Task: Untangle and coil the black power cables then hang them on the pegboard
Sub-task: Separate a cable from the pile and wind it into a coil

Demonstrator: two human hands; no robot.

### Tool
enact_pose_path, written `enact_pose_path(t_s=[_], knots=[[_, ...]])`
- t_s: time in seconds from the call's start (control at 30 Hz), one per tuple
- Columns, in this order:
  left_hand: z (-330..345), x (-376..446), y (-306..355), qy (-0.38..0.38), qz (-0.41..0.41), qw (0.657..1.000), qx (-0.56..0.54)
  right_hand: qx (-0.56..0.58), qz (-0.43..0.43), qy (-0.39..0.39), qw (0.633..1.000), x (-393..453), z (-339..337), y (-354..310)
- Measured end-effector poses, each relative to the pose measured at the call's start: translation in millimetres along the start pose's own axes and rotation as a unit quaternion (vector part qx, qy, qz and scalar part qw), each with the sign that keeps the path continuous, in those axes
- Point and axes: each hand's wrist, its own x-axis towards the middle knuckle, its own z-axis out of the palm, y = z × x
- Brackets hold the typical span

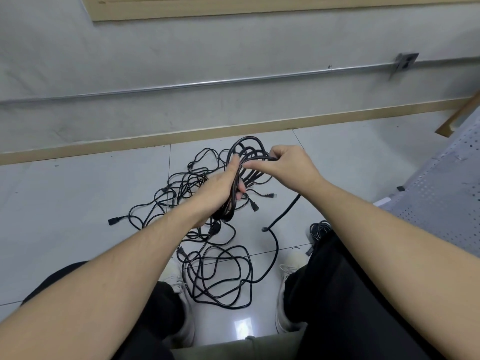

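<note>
Left hand [220, 188] grips the cable coil [249, 157]; right hand [291, 162] fingers pinch one loop.

Left hand [220, 190] gripped a coiled cable bundle [249, 162], right hand [291, 165] pinched a loop at 12 o'clock; loose cables [218, 276] sprawled on the floor [78, 198].

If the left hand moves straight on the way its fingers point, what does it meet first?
Probably the looped top of the cable coil that the left hand already holds; beyond that, the floor near the wall. Depth is unclear.
</note>
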Motion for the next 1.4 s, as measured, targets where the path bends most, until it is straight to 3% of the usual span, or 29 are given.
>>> enact_pose_path(t_s=[0.1,0.2,0.37,0.43,0.5,0.57,0.8,0.93,1.13,1.23,1.33,1.4], knots=[[-2.3,-2.6,-2.1,-0.023,0.029,0.997,0.065,0.017,-0.008,0.002,1.000,1.4,0.8,0.5],[-1.5,-1.0,-3.0,0.012,0.047,0.987,0.151,0.007,-0.025,0.010,1.000,1.7,1.2,1.1],[-7.2,2.4,-5.2,0.080,0.032,0.990,0.114,-0.095,0.042,0.008,0.995,4.2,-7.2,-2.8],[-6.5,1.0,-5.2,0.074,0.032,0.990,0.117,0.064,0.076,-0.008,0.995,3.4,-7.3,-5.5],[-4.4,-1.4,-3.3,0.051,0.030,0.990,0.125,0.222,0.076,-0.016,0.972,4.8,-5.7,-6.8],[-2.5,-1.8,-3.0,0.016,0.033,0.993,0.114,0.281,0.072,-0.030,0.957,5.2,-4.9,-7.5],[5.2,-7.7,2.2,-0.049,0.074,0.996,-0.007,0.257,0.109,-0.008,0.960,2.7,6.0,-12.8],[4.1,-12.3,2.5,-0.062,0.071,0.996,-0.006,0.384,0.098,-0.024,0.918,0.9,4.9,-15.8],[13.4,-16.7,9.5,-0.058,0.051,0.996,-0.041,0.460,0.139,0.012,0.877,2.2,8.8,-20.4],[16.2,-16.5,13.6,-0.100,0.034,0.993,-0.052,0.504,0.158,0.004,0.849,0.1,9.7,-23.0],[16.5,-18.2,18.2,-0.129,0.050,0.990,-0.033,0.511,0.139,-0.045,0.847,0.9,8.3,-20.7],[15.5,-19.3,18.0,-0.107,0.065,0.992,-0.001,0.468,0.126,-0.024,0.874,1.6,8.2,-20.4]])
